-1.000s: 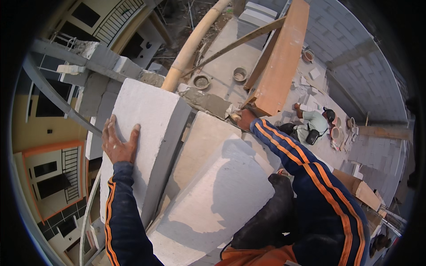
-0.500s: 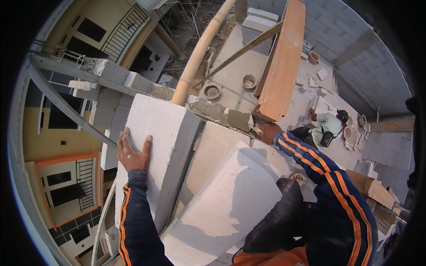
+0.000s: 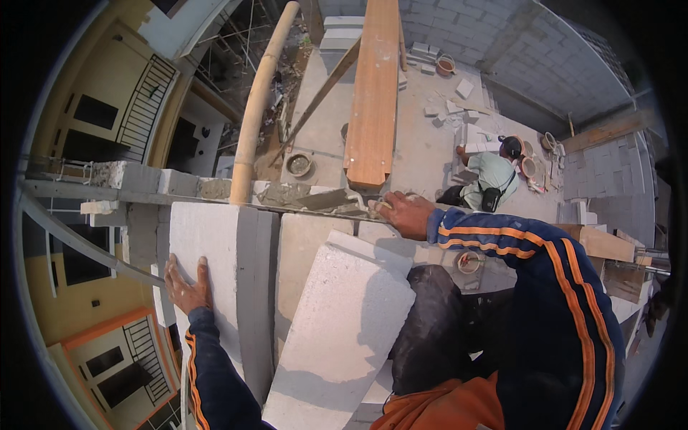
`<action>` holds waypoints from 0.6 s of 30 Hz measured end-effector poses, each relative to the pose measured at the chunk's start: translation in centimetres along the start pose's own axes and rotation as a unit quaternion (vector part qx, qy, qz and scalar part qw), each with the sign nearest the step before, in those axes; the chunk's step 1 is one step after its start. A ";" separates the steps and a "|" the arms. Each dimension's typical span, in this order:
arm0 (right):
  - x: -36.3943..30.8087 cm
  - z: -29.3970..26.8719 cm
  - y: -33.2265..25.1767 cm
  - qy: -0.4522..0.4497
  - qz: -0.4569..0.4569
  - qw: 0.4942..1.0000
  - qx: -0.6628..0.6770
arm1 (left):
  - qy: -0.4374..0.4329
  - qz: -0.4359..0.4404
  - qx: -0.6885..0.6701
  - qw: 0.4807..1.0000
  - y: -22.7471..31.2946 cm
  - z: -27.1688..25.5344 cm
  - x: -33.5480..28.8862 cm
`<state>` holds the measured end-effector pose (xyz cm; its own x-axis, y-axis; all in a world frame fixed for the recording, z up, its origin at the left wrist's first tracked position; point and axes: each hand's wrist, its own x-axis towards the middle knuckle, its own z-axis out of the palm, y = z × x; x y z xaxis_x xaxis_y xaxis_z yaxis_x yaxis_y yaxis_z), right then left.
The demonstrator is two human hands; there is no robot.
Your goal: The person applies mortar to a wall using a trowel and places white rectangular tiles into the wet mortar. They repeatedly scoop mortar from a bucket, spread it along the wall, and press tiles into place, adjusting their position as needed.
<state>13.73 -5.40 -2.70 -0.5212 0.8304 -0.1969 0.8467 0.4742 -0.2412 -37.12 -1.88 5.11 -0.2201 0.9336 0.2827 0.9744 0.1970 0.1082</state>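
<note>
My left hand (image 3: 188,285) lies with fingers spread against the face of a large white lightweight block (image 3: 204,251) standing on the wall at the left. My right hand (image 3: 407,215) is closed around the handle of a trowel (image 3: 331,201). The trowel's grey blade is tilted over a strip of wet mortar (image 3: 283,193) along the wall's top, just beyond the blocks. Between my arms, another white block (image 3: 344,315) rests at a slant, partly in shadow. Beneath it shows a flat pale block (image 3: 308,247). The fingertips of my right hand are partly hidden.
A bamboo pole (image 3: 261,100) and a long wooden plank (image 3: 374,93) rise beyond the wall. A mortar bucket (image 3: 298,165) stands on the floor below. At the right, a co-worker (image 3: 489,179) bends among blocks and buckets. Houses (image 3: 93,287) lie beyond the left side.
My view has swung right, so the wall and blocks sit further left. The trowel blade, broad and flat before, is now tipped. My left hand stays on the block.
</note>
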 end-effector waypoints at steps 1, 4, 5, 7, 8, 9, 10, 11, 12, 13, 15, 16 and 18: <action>-1.6 -1.0 0.1 0.005 -0.002 1.000 0.016 | 0.013 0.015 -0.013 1.000 -0.2 0.1 -0.1; -6.8 -4.2 1.0 0.053 0.010 0.992 0.114 | 0.006 0.032 0.005 0.999 -1.1 0.6 0.3; -9.4 -5.3 1.4 0.058 0.038 0.991 0.113 | 0.007 0.039 0.002 0.999 -1.5 0.7 0.3; -14.5 -7.4 2.4 0.083 0.079 0.986 0.118 | -0.006 0.039 -0.003 0.999 -2.2 1.0 0.7; -17.7 -8.4 2.8 0.112 0.108 0.977 0.144 | -0.005 0.035 0.006 0.999 -2.5 1.2 0.8; -21.3 -9.3 3.1 0.114 0.142 0.974 0.138 | -0.007 0.032 0.006 0.999 -2.6 1.4 0.9; -24.8 -9.8 3.1 0.102 0.197 0.964 0.147 | -0.012 0.029 0.016 0.999 -2.5 1.6 1.0; -28.7 -10.1 2.9 0.128 0.228 0.953 0.154 | 0.003 0.007 0.022 1.000 -2.2 1.9 1.0; -32.9 -10.4 2.4 0.118 0.296 0.934 0.163 | -0.016 0.041 0.021 0.999 -1.7 2.2 1.0; -37.1 -10.7 1.7 0.128 0.345 0.914 0.168 | -0.001 0.001 0.022 1.000 -1.3 2.5 0.8; -45.3 -11.4 -1.4 0.144 0.453 0.865 0.162 | -0.019 0.044 0.040 0.998 -0.3 2.9 0.2; -49.0 -12.1 -3.3 0.137 0.522 0.827 0.154 | -0.015 0.040 0.044 0.998 0.2 3.1 -0.1; -55.3 -13.6 -7.1 0.126 0.635 0.723 0.241 | -0.016 0.031 0.053 0.998 1.0 3.2 -0.6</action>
<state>38.03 -50.70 22.85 0.7311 0.5621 -0.3867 0.4579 -0.8244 -0.3327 -35.85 -1.33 1.98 -0.1597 0.9539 0.2543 0.9858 0.1678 -0.0104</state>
